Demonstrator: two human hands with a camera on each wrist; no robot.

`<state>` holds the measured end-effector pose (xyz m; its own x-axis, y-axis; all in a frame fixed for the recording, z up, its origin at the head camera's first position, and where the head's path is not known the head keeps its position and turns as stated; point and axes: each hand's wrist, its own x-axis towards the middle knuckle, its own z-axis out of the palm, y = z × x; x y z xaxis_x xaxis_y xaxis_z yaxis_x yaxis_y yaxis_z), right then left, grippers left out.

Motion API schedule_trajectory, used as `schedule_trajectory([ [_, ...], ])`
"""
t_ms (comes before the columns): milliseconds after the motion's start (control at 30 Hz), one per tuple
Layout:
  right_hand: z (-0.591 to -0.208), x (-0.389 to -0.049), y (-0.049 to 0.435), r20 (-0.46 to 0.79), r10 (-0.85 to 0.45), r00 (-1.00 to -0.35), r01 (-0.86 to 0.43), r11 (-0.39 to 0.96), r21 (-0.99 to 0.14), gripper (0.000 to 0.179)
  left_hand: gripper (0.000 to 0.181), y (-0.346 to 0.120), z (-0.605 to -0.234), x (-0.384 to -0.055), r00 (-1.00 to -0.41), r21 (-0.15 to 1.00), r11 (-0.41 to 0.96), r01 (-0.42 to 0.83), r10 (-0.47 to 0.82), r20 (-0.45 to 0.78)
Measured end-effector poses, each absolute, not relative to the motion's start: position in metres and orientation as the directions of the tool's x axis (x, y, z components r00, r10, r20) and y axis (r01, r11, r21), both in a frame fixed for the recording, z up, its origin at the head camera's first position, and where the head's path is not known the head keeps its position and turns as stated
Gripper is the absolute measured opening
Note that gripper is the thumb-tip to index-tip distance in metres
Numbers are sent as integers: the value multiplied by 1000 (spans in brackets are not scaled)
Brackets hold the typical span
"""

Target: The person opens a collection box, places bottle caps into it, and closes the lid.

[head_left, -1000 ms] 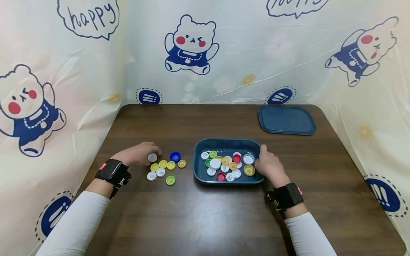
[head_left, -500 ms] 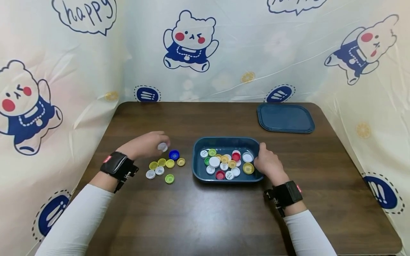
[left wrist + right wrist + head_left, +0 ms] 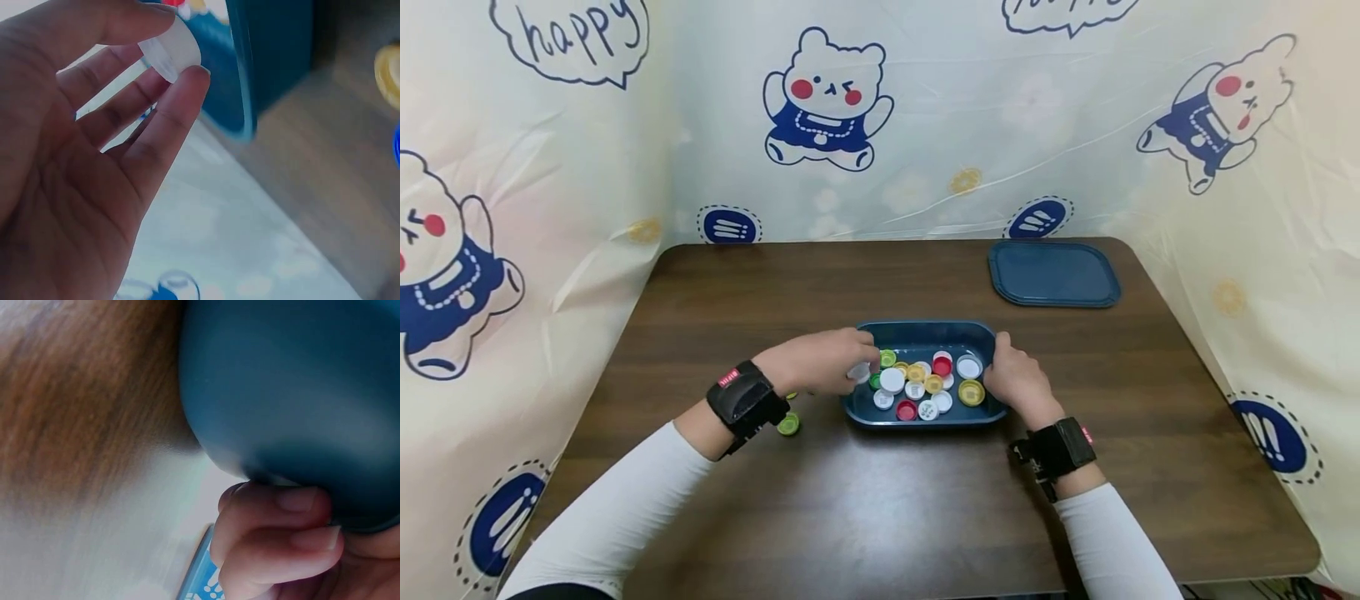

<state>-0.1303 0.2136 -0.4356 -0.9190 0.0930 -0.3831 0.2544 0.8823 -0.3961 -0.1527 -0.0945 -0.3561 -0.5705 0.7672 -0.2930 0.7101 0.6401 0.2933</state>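
A white bottle cap (image 3: 174,50) is pinched between the thumb and fingers of my left hand (image 3: 822,360), at the left rim of a dark blue tray (image 3: 925,333). In the tray lie several caps: white ones, a red cap (image 3: 907,409), a larger yellow cap (image 3: 971,392) and green ones. My right hand (image 3: 1024,382) grips the tray's right end; in the right wrist view its curled fingers (image 3: 275,531) are at the rim. Below my left wrist a green cap (image 3: 788,424) lies on the table; the left hand hides most of the other loose caps.
A blue lid-like tray (image 3: 1054,273) lies at the back right of the brown wooden table (image 3: 865,517). Printed cloth (image 3: 925,100) with cartoon bears hangs behind and beside the table. A yellow cap (image 3: 389,75) and a blue cap edge show in the left wrist view.
My left hand has lifted the white cap off the table and carried it right to the tray's left rim. The right hand keeps its hold on the tray. The head view has shifted slightly.
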Motion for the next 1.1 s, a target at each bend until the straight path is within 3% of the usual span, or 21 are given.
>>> schedule_trajectory([
  [533, -440, -133, 208, -396, 93, -913, 264, 876, -404, 56, 40, -90, -375, -142, -533, 292, 629, 721, 772, -346],
  [833, -435, -132, 212, -390, 70, -918, 244, 876, -417, 56, 35, -145, -352, -154, -681, 301, 704, 643, 705, -196],
  [1100, -436, -131, 214, -402, 70, -913, 250, 875, -415, 56, 40, -201, -378, -156, -773, 295, 828, 477, 555, -307],
])
